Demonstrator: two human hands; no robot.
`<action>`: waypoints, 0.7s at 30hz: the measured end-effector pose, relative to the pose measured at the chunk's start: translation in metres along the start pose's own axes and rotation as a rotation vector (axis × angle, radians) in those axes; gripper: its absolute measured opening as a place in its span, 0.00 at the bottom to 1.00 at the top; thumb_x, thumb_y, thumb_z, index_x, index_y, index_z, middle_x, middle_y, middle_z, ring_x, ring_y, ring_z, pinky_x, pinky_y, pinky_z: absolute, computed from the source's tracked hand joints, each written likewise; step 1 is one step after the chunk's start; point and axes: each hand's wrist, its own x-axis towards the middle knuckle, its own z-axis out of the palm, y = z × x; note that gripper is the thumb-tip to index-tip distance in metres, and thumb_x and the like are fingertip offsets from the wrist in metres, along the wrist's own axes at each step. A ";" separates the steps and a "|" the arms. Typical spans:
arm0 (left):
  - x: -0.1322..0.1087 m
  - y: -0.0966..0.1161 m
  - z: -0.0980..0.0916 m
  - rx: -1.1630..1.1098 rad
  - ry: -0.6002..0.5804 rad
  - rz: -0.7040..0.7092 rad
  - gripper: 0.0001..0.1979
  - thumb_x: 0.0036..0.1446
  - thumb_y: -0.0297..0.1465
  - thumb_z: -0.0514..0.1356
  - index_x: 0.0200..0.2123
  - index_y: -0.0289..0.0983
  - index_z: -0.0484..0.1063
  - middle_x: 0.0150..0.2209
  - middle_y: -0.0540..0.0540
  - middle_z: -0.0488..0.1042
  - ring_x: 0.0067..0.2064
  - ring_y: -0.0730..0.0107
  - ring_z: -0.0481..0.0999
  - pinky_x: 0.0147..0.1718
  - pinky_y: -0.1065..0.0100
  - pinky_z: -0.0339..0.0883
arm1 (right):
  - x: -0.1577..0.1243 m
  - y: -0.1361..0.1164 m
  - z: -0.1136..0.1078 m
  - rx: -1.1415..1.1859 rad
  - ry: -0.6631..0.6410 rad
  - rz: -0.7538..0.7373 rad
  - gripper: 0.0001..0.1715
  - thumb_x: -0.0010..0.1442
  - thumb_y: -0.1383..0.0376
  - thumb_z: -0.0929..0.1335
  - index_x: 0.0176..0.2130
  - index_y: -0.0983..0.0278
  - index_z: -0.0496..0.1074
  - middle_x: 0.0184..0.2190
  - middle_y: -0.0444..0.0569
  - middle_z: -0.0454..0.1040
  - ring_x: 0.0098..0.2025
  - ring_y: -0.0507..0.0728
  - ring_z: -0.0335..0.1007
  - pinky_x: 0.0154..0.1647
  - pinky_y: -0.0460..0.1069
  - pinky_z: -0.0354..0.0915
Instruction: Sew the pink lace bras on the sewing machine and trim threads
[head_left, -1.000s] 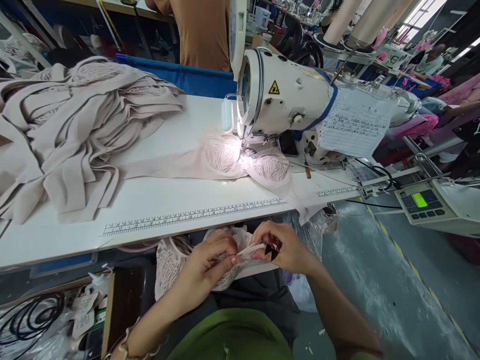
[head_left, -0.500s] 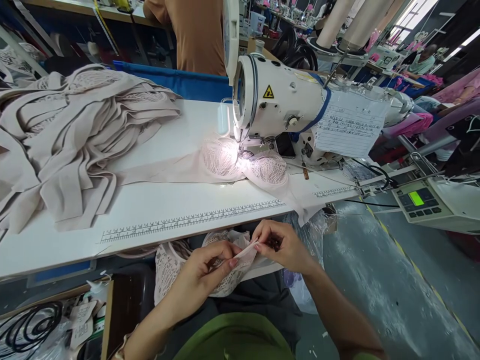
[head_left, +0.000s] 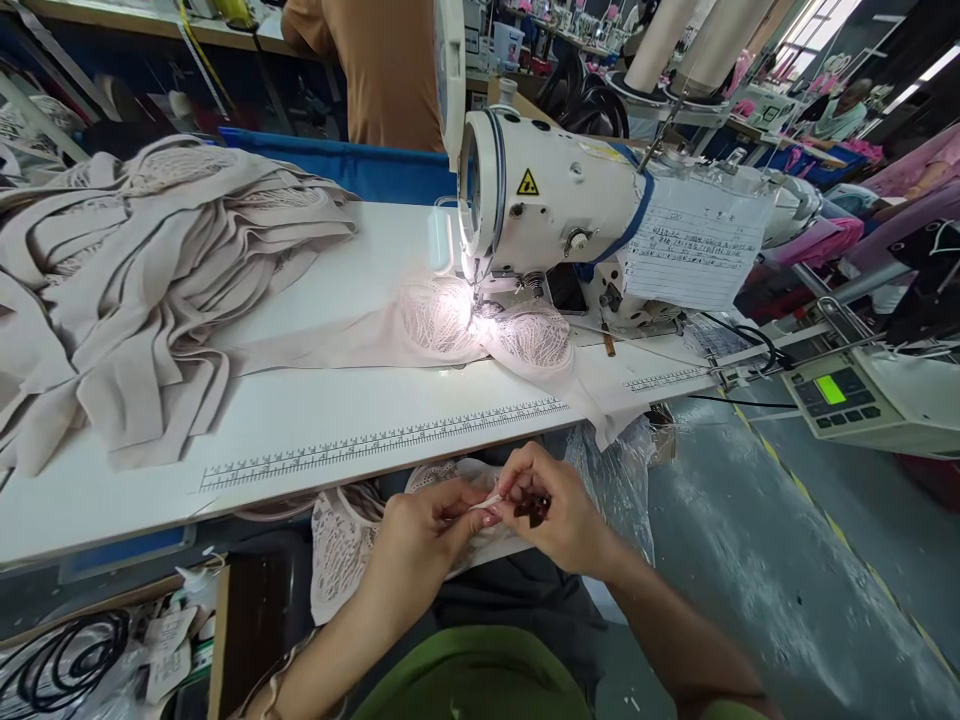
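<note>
Over my lap, below the table's front edge, my left hand (head_left: 420,535) pinches a narrow pale strap (head_left: 486,501) of a white lace garment (head_left: 341,535). My right hand (head_left: 551,505) pinches the same strap from the other side and has a small dark object (head_left: 534,510) in its fingers. The two hands touch at the fingertips. A second beige lace bra (head_left: 487,335) lies under the needle of the white sewing machine (head_left: 555,205), lit by its lamp.
A heap of beige garments (head_left: 127,270) covers the table's left part. The white table (head_left: 315,400) has a printed ruler along its front. A control box (head_left: 840,395) sits right. Another person in an orange top (head_left: 390,70) stands behind. Cables (head_left: 67,665) lie lower left.
My hands have come closer together, so less of the strap shows between them. The view has shifted slightly; the bra under the machine has not moved.
</note>
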 end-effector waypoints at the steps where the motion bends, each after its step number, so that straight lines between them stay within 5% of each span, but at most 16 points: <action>1: 0.000 0.000 0.002 -0.017 0.021 -0.015 0.14 0.56 0.41 0.62 0.29 0.38 0.81 0.22 0.49 0.76 0.22 0.71 0.67 0.21 0.73 0.55 | 0.000 0.000 -0.001 -0.025 0.010 -0.011 0.11 0.58 0.65 0.74 0.37 0.60 0.67 0.25 0.38 0.66 0.25 0.48 0.60 0.24 0.43 0.58; 5: 0.002 -0.002 0.003 -0.141 0.043 -0.059 0.16 0.54 0.43 0.64 0.26 0.35 0.81 0.19 0.49 0.72 0.21 0.75 0.61 0.20 0.74 0.51 | 0.003 0.004 -0.010 -0.076 0.076 -0.028 0.10 0.65 0.58 0.70 0.39 0.62 0.73 0.28 0.44 0.72 0.25 0.49 0.64 0.26 0.45 0.61; 8: 0.005 -0.003 0.002 -0.271 0.029 -0.101 0.15 0.52 0.42 0.66 0.28 0.35 0.82 0.20 0.49 0.74 0.21 0.75 0.62 0.20 0.74 0.54 | 0.003 0.007 -0.018 -0.040 0.094 0.026 0.23 0.71 0.50 0.62 0.34 0.63 0.72 0.23 0.43 0.69 0.20 0.48 0.60 0.23 0.45 0.58; 13: 0.009 -0.010 0.002 -0.380 0.005 -0.092 0.14 0.53 0.41 0.68 0.29 0.35 0.81 0.20 0.49 0.73 0.20 0.77 0.60 0.19 0.75 0.53 | 0.002 0.007 -0.021 -0.107 -0.078 0.060 0.31 0.71 0.44 0.57 0.37 0.63 0.72 0.28 0.45 0.67 0.26 0.51 0.59 0.28 0.47 0.57; 16: 0.010 -0.010 0.001 -0.403 -0.021 -0.089 0.12 0.53 0.39 0.68 0.29 0.35 0.82 0.21 0.49 0.74 0.21 0.78 0.60 0.18 0.76 0.53 | 0.004 0.004 -0.018 -0.061 -0.146 0.108 0.26 0.73 0.48 0.58 0.40 0.63 0.73 0.30 0.46 0.69 0.32 0.53 0.66 0.34 0.48 0.61; 21: 0.009 -0.003 -0.002 -0.408 -0.059 -0.078 0.11 0.54 0.38 0.67 0.29 0.35 0.82 0.21 0.50 0.72 0.21 0.79 0.58 0.19 0.76 0.53 | 0.007 0.003 -0.011 0.075 -0.167 0.151 0.15 0.68 0.53 0.67 0.42 0.62 0.67 0.27 0.41 0.67 0.27 0.50 0.62 0.28 0.46 0.58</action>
